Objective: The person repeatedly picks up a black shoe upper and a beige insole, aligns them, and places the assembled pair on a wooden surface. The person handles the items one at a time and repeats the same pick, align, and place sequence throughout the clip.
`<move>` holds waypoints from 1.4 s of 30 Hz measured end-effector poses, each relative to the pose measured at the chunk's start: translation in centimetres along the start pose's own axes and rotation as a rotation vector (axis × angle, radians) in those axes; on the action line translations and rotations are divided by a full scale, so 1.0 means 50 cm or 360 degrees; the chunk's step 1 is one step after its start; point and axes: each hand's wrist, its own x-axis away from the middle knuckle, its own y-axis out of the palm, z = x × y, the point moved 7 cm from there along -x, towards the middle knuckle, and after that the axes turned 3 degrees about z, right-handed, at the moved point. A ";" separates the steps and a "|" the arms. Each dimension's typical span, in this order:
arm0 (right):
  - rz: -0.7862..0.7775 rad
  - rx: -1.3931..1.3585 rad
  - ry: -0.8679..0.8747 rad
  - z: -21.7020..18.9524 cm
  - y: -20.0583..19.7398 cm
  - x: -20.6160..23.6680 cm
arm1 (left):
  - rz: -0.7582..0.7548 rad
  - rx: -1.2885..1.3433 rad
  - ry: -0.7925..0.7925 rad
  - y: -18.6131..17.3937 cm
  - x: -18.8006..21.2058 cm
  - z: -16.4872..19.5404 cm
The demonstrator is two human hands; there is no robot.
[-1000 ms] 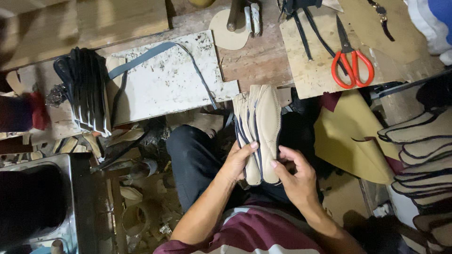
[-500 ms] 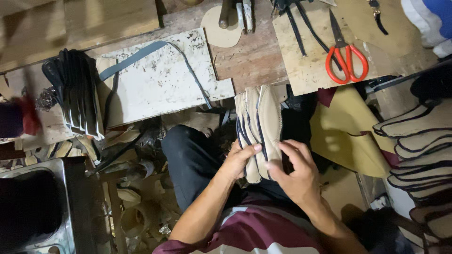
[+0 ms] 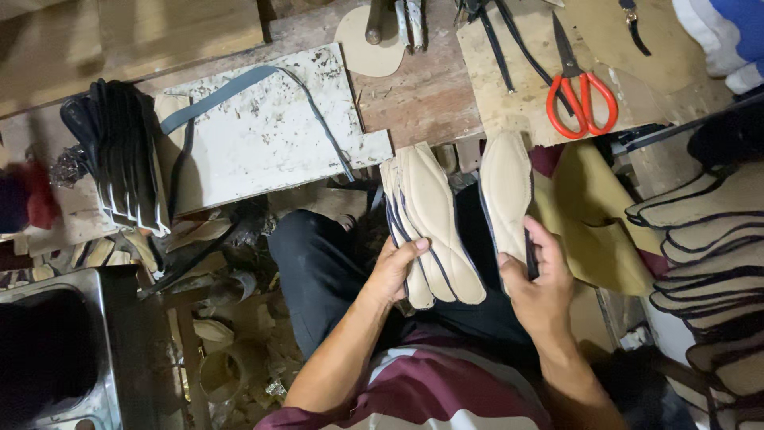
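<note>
Left hand (image 3: 391, 269) closed around a fanned stack of beige insoles (image 3: 430, 223) with dark edging, held over the lap. Right hand (image 3: 538, 279) pinches a single matching insole (image 3: 504, 191), just right of the stack. Far right: red-handled scissors (image 3: 579, 94) on a plywood board (image 3: 517, 80).

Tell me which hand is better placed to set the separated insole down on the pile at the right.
Right. The right hand already holds the single insole, nearest that pile; the left hand grips the stack.
</note>
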 end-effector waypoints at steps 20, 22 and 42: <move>0.0015 -0.0573 0.0177 0.069 -0.013 0.004 | -0.0292 0.0203 -0.0059 0.060 0.028 0.024; -0.0136 -0.0238 0.0253 0.093 -0.013 0.017 | -0.0098 0.0141 -0.0050 0.047 0.015 0.009; 0.1225 -0.0607 0.0326 0.175 -0.447 0.094 | -0.0192 -0.0145 -0.0029 0.088 0.089 -0.028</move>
